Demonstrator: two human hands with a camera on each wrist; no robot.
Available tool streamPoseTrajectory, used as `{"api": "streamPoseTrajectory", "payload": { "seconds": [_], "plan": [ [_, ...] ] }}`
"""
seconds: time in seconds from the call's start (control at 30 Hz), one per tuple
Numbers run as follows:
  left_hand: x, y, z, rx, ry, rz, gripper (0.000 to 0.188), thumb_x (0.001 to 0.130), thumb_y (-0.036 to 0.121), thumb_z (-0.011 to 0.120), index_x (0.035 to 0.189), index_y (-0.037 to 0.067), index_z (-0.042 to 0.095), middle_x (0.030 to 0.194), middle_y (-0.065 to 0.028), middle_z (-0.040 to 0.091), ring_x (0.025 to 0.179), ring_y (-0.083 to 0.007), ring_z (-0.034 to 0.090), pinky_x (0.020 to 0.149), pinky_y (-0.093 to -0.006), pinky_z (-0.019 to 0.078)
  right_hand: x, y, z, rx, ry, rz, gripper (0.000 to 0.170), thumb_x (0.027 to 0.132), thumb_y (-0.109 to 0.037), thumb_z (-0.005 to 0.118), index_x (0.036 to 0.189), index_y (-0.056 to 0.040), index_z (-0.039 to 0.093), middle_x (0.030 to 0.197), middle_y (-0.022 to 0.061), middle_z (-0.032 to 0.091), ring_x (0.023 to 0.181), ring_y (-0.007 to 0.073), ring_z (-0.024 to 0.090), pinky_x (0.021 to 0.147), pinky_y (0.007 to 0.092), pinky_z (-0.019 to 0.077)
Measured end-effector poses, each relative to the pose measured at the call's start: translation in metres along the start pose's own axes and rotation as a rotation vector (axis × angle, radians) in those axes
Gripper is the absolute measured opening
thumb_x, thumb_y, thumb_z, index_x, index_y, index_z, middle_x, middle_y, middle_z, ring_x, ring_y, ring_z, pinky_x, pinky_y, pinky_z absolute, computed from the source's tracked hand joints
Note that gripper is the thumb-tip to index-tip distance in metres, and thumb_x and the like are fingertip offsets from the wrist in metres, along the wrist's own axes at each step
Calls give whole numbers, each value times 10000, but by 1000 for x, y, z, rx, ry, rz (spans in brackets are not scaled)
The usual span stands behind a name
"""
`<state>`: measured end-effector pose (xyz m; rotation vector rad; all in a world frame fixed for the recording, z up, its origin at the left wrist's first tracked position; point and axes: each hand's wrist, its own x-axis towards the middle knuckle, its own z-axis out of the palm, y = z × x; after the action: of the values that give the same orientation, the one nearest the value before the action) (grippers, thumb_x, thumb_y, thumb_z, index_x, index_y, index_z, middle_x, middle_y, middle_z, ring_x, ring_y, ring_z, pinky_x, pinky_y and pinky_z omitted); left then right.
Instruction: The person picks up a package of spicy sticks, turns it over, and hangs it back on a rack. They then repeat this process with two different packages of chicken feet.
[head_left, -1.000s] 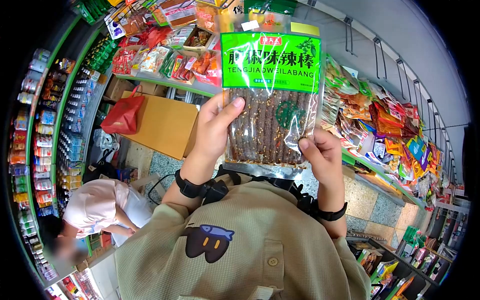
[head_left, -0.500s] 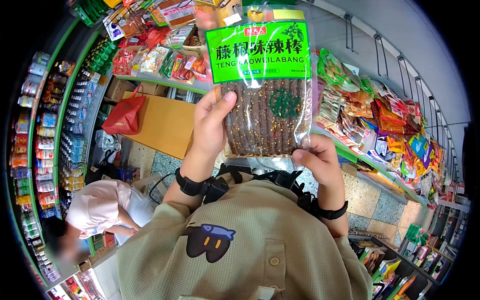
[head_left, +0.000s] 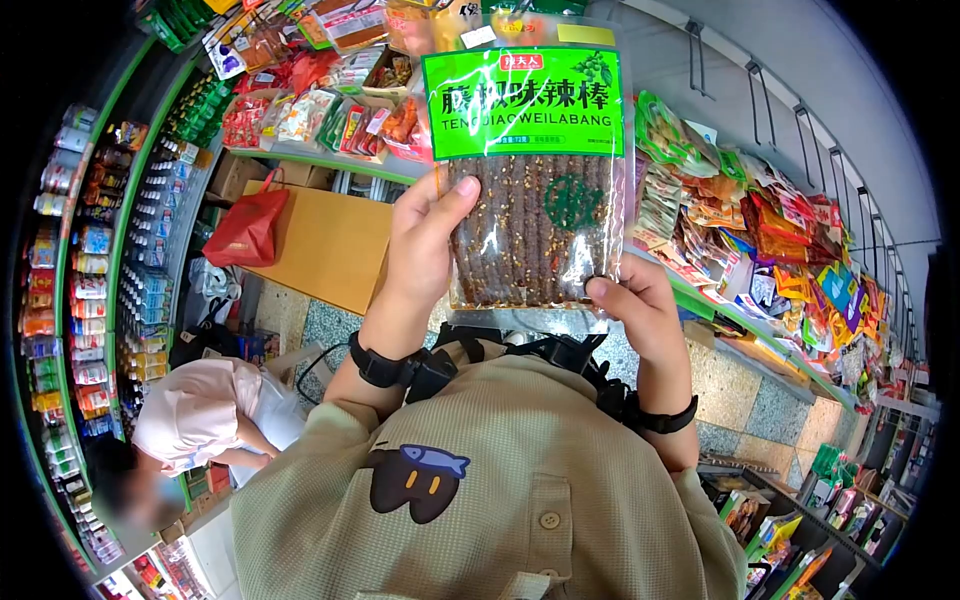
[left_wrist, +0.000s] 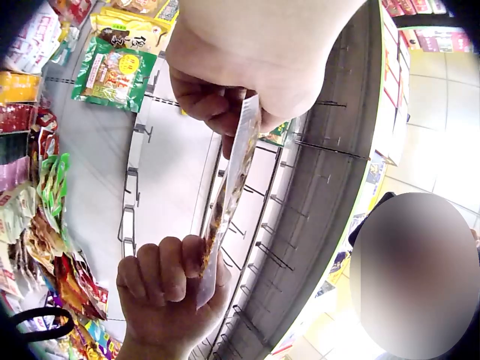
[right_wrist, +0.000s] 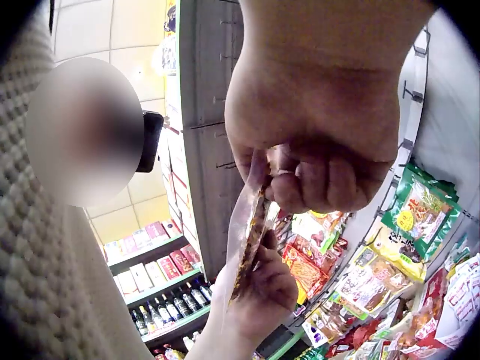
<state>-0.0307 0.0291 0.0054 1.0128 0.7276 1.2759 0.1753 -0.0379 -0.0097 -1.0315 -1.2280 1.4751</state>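
The fingers of both hands are closed on one clear packet point(head_left: 515, 235), held up in front of the chest. The left hand point(head_left: 420, 245) grips its left edge, thumb laid over the front; the right hand point(head_left: 645, 310) pinches the lower right corner, thumb in front and the other fingers curled. The packet faces the wearer, with a bright green label point(head_left: 525, 105) across its upper part and dark, seed-flecked sticks point(head_left: 510, 225) packed side by side below. Both wrist views show it nearly edge-on between the hands. Each wrist wears a black band, and beneath the arms is a khaki shirt point(head_left: 430, 545). Beyond the packet, to the right, snack bags point(head_left: 715, 225) crowd a shelf under bare metal hooks point(head_left: 765, 125). To the left, a red bag point(head_left: 247, 230) rests on a tan flat surface point(head_left: 335, 255); nearer, a person in a pink top point(head_left: 195, 415) bends beside shelves of small goods point(head_left: 90, 300).
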Motion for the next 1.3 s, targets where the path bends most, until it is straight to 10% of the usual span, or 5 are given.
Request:
{"api": "streamPoseTrajectory", "payload": {
  "seconds": [0.37, 0.5, 1.3],
  "plan": [
    [-6, 2, 1, -336, -112, -50, 383, 772, 117, 559, 1115, -36, 483, 1049, -103, 561, 974, -157, 517, 838, -303, 393, 2, 3, 1, 59, 41, -82, 110, 812, -122, 564, 734, -49, 540, 615, -36, 492, 563, 32, 425, 498, 188, 317],
    [-11, -5, -6, 140, -270, -111, 347, 799, 166, 568, 1077, -35, 513, 966, -64, 588, 871, -120, 540, 755, -268, 431, 3, 5, -5, 131, 73, -62, 112, 815, -151, 547, 763, -52, 547, 633, -22, 520, 553, 40, 447, 493, 185, 317],
    [-13, 1, -18, 191, -380, -243, 288, 848, 210, 536, 1015, -23, 561, 923, -26, 587, 831, -80, 519, 724, -238, 422, -1, 0, 0, 106, 65, -9, 65, 767, -60, 608, 764, -11, 566, 646, 57, 601, 580, 112, 573, 541, 234, 447]
  ]
}}
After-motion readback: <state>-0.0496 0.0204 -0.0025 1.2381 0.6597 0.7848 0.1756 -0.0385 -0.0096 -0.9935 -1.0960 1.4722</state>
